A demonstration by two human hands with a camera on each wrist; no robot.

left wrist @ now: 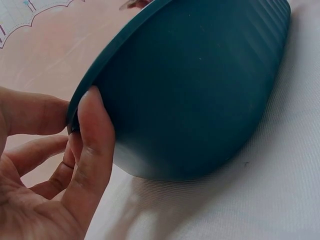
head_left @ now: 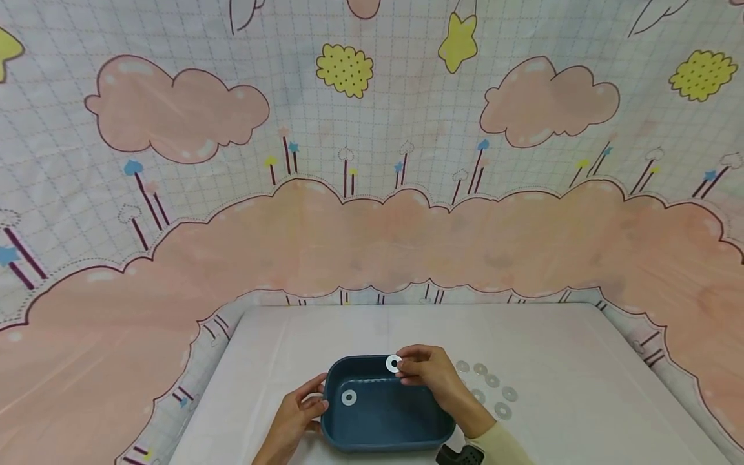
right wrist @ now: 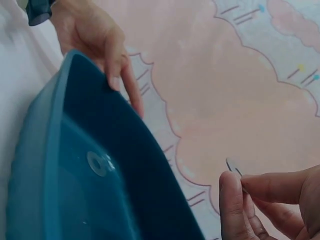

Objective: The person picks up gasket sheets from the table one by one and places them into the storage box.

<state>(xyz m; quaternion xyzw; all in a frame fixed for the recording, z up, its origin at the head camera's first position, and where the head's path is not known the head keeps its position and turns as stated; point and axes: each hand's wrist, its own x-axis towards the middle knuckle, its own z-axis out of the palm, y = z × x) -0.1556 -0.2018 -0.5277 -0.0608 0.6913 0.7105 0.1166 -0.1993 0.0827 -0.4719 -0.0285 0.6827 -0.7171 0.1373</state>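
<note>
Head view: the right hand (head_left: 433,374) pinches a washer (head_left: 389,364) near the tray's (head_left: 395,423) far rim; loosening there could drop it outside. A second washer (head_left: 343,397) lies inside, loose washers (head_left: 497,410) beside the tray. Left wrist view: the left hand (left wrist: 92,150) grips the tray's edge; uneven pulling could tilt it. Right wrist view: the pinched washer looks thin, so it could slip.

The head camera faced forward and down from farthest off, taking in table (head_left: 558,361), tray (head_left: 389,421) and backdrop (head_left: 407,245). The left wrist camera, close in, faced the tray's outer wall beside the left hand (head_left: 295,413). The right wrist camera, also close, looked into the tray. It shared the ring (head_left: 349,392) inside with the head view; all three showed the left hand.
</note>
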